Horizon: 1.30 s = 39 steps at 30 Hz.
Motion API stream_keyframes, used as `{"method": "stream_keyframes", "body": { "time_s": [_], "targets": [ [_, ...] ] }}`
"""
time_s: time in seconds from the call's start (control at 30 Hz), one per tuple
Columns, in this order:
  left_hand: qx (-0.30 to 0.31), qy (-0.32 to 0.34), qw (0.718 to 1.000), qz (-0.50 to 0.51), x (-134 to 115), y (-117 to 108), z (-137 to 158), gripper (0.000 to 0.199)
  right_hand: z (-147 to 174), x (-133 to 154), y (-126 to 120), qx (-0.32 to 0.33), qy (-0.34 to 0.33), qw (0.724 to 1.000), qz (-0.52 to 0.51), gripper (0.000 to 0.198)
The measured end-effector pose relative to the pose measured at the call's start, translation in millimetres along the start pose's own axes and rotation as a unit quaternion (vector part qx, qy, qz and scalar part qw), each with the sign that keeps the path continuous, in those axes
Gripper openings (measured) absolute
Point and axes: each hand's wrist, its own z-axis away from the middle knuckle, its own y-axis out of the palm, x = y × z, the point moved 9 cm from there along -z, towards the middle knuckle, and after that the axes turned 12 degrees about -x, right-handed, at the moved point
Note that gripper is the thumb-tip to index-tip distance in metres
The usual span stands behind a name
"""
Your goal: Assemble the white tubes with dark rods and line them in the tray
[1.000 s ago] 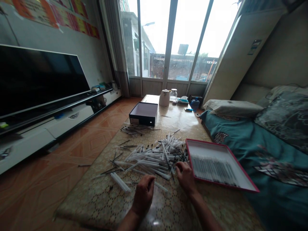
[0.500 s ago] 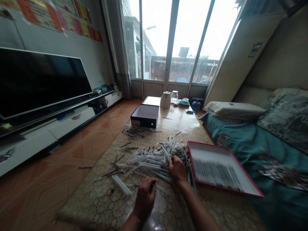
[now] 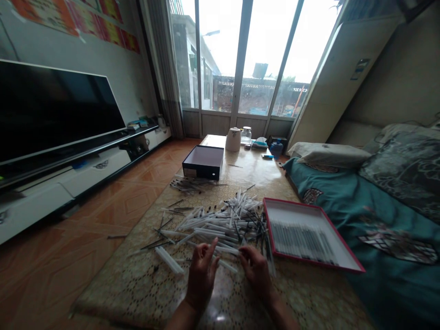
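Observation:
My right hand pinches the end of a white pen barrel, which points left toward my other hand. My left hand is raised beside the barrel's far end, index finger and thumb apart; whether it touches the barrel is unclear. Beyond both hands lies a loose pile of white pen barrels mixed with thin black refills. A small bundle of white tubes rests left of my left hand. On the right, a pink-edged box lid holds a row of assembled-looking pens.
A dark open box stands farther back, with dark-tipped sticks in front. A kettle, a glass jar and a tissue pack are at the table's far end. A sofa borders the right side.
My right hand has drawn back from the pile toward me, now with a white barrel. My left hand has opened its index finger and thumb. The view has shifted slightly.

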Motion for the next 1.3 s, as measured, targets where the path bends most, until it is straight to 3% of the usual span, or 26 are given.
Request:
{"method": "stream_keyframes", "body": {
  "time_s": [0.17, 0.4, 0.67, 0.87, 1.03, 1.1, 1.2, 1.3],
  "targets": [
    [0.025, -0.006, 1.0, 0.001, 2, 4, 2, 0.024, 12, 11, 7, 0.028, -0.019, 0.999, -0.008, 0.017],
    [-0.036, -0.06, 0.997, 0.045, 11, -6, -3, 0.012, -14, -25, -16, -0.093, 0.002, 0.988, 0.12, 0.018],
    [-0.05, -0.146, 0.984, 0.091, 41, -2, 3, 0.015, -52, -33, 5, 0.029, -0.023, 0.952, 0.304, 0.036],
    [-0.06, -0.229, 0.959, 0.154, 51, -1, 6, 0.019, -62, -27, 17, 0.084, -0.057, 0.935, 0.341, 0.03],
    [-0.066, -0.285, 0.934, 0.204, 49, -1, 5, 0.019, -66, -22, 20, 0.092, -0.104, 0.94, 0.313, 0.029],
    [-0.079, -0.313, 0.92, 0.223, 49, -4, 4, 0.02, -67, -18, 15, 0.075, -0.113, 0.95, 0.28, 0.027],
    [-0.088, -0.376, 0.879, 0.28, 51, -6, 3, 0.022, -63, -3, -5, -0.014, -0.109, 0.98, 0.166, 0.021],
    [-0.099, -0.483, 0.789, 0.367, 55, 2, 10, 0.018, -48, 9, -23, -0.098, -0.033, 0.994, 0.034, 0.016]
  ]
}}
